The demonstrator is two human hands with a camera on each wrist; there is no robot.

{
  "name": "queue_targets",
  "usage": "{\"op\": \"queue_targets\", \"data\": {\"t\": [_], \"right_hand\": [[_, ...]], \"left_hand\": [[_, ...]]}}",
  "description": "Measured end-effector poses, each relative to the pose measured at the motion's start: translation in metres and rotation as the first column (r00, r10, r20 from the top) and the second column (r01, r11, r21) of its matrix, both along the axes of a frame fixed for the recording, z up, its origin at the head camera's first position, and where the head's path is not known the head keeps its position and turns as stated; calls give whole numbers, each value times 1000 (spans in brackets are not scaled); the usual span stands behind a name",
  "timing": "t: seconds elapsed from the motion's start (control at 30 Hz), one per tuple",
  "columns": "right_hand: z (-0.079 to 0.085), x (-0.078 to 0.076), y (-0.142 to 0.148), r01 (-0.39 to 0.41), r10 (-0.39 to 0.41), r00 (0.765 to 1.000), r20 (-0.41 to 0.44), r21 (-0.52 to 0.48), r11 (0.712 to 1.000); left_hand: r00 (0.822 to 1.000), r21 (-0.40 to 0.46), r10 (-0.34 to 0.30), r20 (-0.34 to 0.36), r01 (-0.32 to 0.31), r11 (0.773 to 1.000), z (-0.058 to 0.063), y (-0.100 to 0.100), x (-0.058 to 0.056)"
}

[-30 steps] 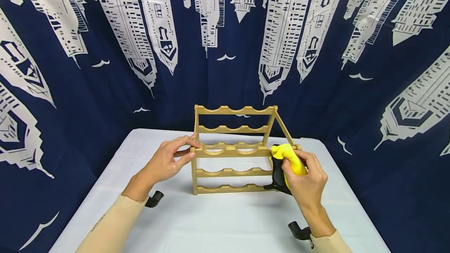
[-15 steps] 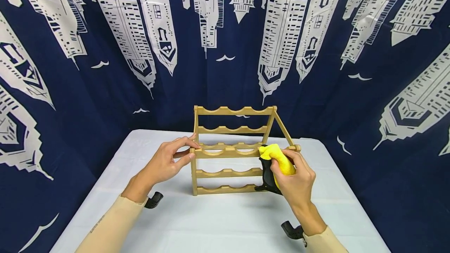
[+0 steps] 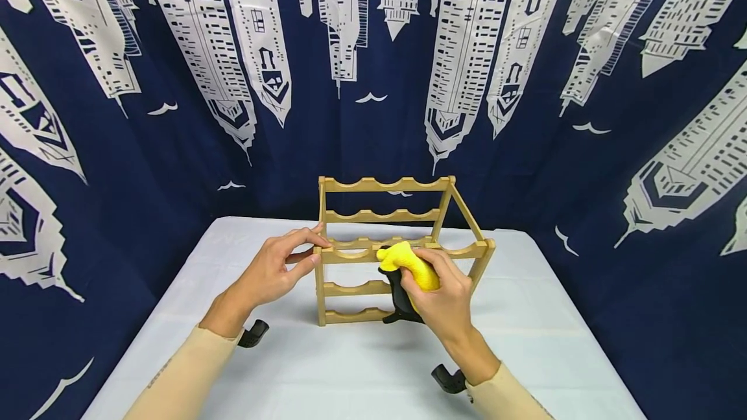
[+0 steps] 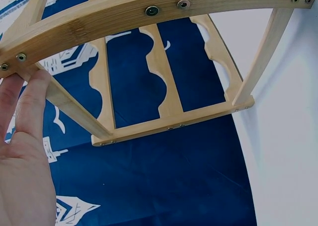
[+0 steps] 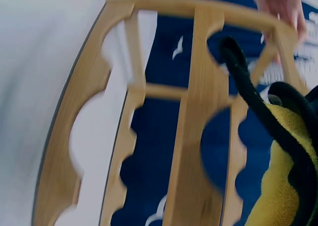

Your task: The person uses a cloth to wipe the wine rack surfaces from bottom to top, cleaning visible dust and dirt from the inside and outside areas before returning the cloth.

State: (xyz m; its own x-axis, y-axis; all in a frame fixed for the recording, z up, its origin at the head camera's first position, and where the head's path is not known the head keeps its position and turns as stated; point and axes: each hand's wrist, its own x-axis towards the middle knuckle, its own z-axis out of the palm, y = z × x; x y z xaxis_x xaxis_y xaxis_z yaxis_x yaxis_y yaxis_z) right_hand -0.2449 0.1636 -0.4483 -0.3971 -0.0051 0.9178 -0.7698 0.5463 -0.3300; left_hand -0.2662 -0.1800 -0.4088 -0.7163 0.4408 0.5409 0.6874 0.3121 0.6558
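A light wooden wine rack (image 3: 350,290) with scalloped rails stands upright on the table. My left hand (image 3: 274,271) grips its near left corner, thumb in front and fingers around the top of the post. In the left wrist view, the fingers of that hand (image 4: 30,151) touch the rack's side frame (image 4: 99,23). My right hand (image 3: 446,297) holds a bunched yellow and black cloth (image 3: 411,264) at the front top rail, around its middle. The right wrist view shows the cloth's fuzzy yellow side (image 5: 278,176) with dark edging; that hand's fingers are hidden there.
The rack stands on a white-covered table (image 3: 327,374). Behind and at both sides hangs a navy curtain (image 3: 362,141) with white upside-down buildings and birds. A black curved piece (image 3: 448,379) sits at the right wrist, another (image 3: 253,334) at the left.
My right hand has slid the cloth leftward along the front top rail, from the right end to about the middle. The left hand keeps its hold on the corner, and the rack stays put.
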Motion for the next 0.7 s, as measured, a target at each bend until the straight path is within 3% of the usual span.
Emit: {"op": "queue_targets", "data": {"t": [0.17, 0.33, 0.47, 0.7], "right_hand": [[0, 0, -30, 17, -17, 1000, 7, -1, 1000], [-1, 2, -38, 9, -9, 1000, -21, 7, 1000], [-1, 3, -55, -63, 65, 998, -23, 76, 995], [-1, 1, -94, -147, 156, 987, -31, 198, 969]], "left_hand": [[1000, -1, 6, 4, -6, 1000, -2, -2, 0], [1000, -1, 16, 12, -16, 1000, 0, 0, 1], [999, 1, 34, 5, -34, 999, -1, -1, 2], [1000, 13, 0, 28, -1, 1000, 0, -2, 1]]}}
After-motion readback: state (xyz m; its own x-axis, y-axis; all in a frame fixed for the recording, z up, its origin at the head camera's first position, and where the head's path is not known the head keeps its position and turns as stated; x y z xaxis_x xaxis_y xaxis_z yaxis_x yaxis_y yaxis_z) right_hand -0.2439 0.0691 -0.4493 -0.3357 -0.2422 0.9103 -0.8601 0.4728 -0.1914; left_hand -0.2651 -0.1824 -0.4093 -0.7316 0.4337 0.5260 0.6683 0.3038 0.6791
